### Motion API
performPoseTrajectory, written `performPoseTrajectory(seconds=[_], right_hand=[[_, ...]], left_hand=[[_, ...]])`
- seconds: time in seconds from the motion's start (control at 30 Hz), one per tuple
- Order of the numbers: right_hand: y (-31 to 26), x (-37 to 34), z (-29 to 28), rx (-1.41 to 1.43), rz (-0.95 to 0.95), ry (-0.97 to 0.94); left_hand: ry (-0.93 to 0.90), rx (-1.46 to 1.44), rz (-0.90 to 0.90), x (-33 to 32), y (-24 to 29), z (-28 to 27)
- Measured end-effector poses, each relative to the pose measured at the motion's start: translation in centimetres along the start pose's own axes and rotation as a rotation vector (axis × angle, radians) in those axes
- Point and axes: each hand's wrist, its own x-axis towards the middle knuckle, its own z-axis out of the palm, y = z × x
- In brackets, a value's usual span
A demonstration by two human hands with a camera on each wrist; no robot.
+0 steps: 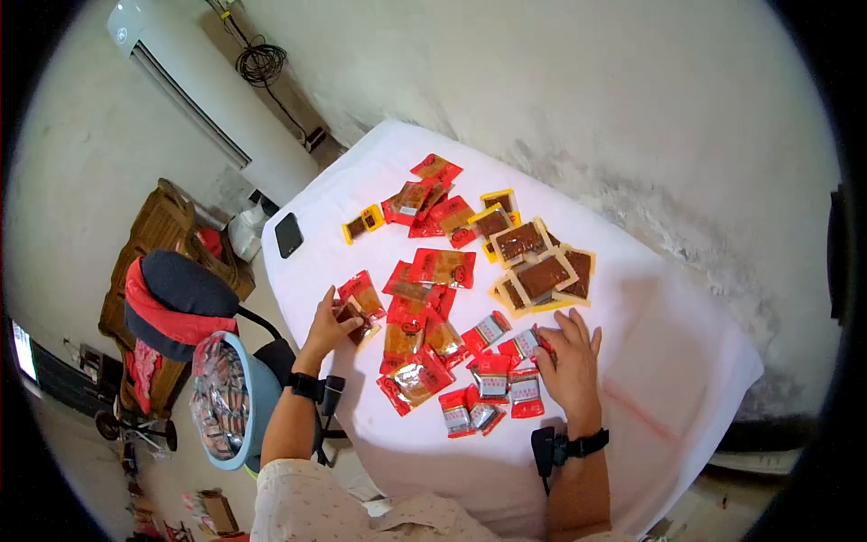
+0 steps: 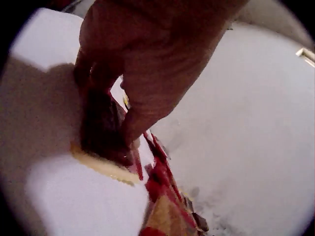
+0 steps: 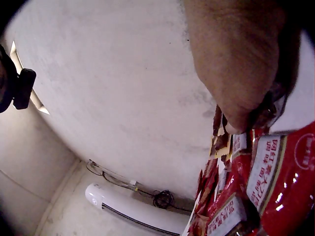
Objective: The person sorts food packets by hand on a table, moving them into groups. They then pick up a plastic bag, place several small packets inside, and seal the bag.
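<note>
1. Head view: by the left edge of the table [image 1: 312, 285], the left hand [image 1: 327, 330] pinches a brown-filled packet [image 2: 101, 128]; probably light, pliable, slick, best held by its pale border [image 2: 106, 167].
2. Mid-table, red-edged packets [image 1: 442, 268] look floppy.
3. Nearer the right corner, the right hand [image 1: 573, 361] meets small red-and-silver packets [image 1: 525, 393]; I cannot tell whether its fingers clamp one.

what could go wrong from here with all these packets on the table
The brown packet in the left hand overlaps a red packet in the head view, so the two might get lifted together. The right hand is close to both the small red-and-silver packets and the pale-edged packets, so a brush could mix them. The phone lies near the edge of the table and might fall if bumped.
</note>
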Motion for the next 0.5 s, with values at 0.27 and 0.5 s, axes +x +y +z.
performPoseTrajectory(seconds=[0.27,0.5], right_hand=[[0.1,-0.2,-0.1,0.024,-0.003,0.012],[0.2,0.0,0.1,0.007,-0.025,0.032]], left_hand=[[-0.172,-0.265,-0.242,0.4,2.0,-3.7],[-0.11,-0.889,-0.069,6.8,-0.7,-5.3]])
